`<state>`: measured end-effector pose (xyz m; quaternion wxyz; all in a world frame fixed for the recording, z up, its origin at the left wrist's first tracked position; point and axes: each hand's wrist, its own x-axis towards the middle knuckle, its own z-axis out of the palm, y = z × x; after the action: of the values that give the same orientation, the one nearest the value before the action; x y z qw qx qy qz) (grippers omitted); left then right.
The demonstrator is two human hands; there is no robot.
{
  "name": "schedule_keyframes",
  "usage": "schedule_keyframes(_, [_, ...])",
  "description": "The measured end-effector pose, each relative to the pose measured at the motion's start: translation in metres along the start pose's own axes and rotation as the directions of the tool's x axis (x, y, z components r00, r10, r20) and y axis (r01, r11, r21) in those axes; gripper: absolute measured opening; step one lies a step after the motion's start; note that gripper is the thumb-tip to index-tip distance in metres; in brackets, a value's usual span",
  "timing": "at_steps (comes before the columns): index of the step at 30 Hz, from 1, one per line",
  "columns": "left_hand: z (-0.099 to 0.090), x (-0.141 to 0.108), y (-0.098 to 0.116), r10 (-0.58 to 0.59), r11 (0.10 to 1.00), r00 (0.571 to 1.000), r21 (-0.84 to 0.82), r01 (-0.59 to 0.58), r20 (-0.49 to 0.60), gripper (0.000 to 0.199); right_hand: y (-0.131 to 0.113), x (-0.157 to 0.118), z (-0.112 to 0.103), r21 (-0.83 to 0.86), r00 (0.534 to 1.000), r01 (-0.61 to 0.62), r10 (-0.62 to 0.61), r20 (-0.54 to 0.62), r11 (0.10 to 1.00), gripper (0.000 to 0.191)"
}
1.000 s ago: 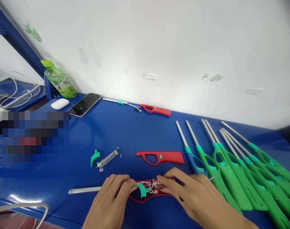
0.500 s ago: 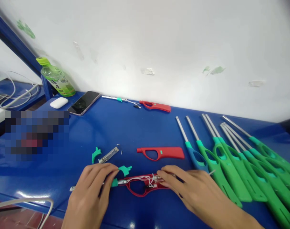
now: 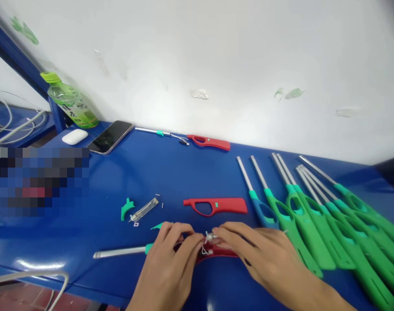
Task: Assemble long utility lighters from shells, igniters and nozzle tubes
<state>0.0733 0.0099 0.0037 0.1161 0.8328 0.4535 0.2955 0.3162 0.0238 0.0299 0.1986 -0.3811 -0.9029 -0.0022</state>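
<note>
An opened red lighter handle shell [image 3: 213,254] lies at the front of the table, with a silver lighter tube [image 3: 122,252] running out to its left. My left hand [image 3: 173,259] covers the trigger loop, thumb and forefinger pinched at the thin white wires [image 3: 204,249]. Between the closed fingers of my right hand [image 3: 260,252] is a clear fuel tank [image 3: 211,236] at the shell, mostly hidden by them. A teal trigger piece [image 3: 157,226] peeks out behind my left hand. Beyond both hands lies a second red shell half [image 3: 229,205].
Several assembled green lighters [image 3: 313,233] and a blue one [image 3: 263,211] lie at right. At left are another teal trigger [image 3: 127,209], a loose clear tank [image 3: 144,210], a phone [image 3: 111,137], a white case [image 3: 74,137] and a bottle [image 3: 72,103].
My left hand has shifted right from the silver tube to the wires over the trigger loop, uncovering the tube. My right hand stays at the clear tank. The view has shifted slightly.
</note>
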Motion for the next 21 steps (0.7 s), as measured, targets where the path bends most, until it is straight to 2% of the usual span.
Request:
schedule_keyframes(6, [0.007, -0.009, -0.009, 0.045, 0.998, 0.999, 0.051, -0.046, 0.017, 0.028, 0.004, 0.003, -0.007, -0.003, 1.0, -0.005, 0.005, -0.027, 1.0, 0.043])
schedule_keyframes(10, [0.007, -0.008, -0.008, 0.032, 0.997, 0.999, 0.065, -0.032, 0.002, 0.031, 0.015, 0.004, -0.017, 0.04, 0.99, -0.099, 0.103, -0.1, 0.994, 0.026])
schedule_keyframes(12, [0.006, -0.006, -0.005, 0.032, 0.997, 0.999, 0.074, -0.032, -0.006, 0.031, 0.017, 0.004, -0.019, 0.079, 0.985, -0.131, 0.138, -0.099, 0.988, 0.022])
schedule_keyframes(16, [0.003, -0.002, 0.004, 0.071, 0.995, 0.992, 0.076, -0.063, -0.101, 0.031, 0.009, 0.002, -0.016, 0.109, 0.992, -0.118, 0.121, -0.026, 0.987, 0.03])
schedule_keyframes(18, [0.001, -0.001, 0.009, 0.083, 0.996, 0.985, 0.03, -0.079, -0.149, 0.03, 0.003, 0.003, -0.015, 0.125, 0.996, -0.087, 0.091, -0.024, 0.988, 0.031])
schedule_keyframes(21, [-0.002, -0.001, 0.012, 0.069, 0.993, 0.984, -0.079, -0.083, -0.165, 0.025, -0.003, 0.007, -0.014, 0.169, 0.998, -0.036, 0.044, -0.044, 0.985, 0.027])
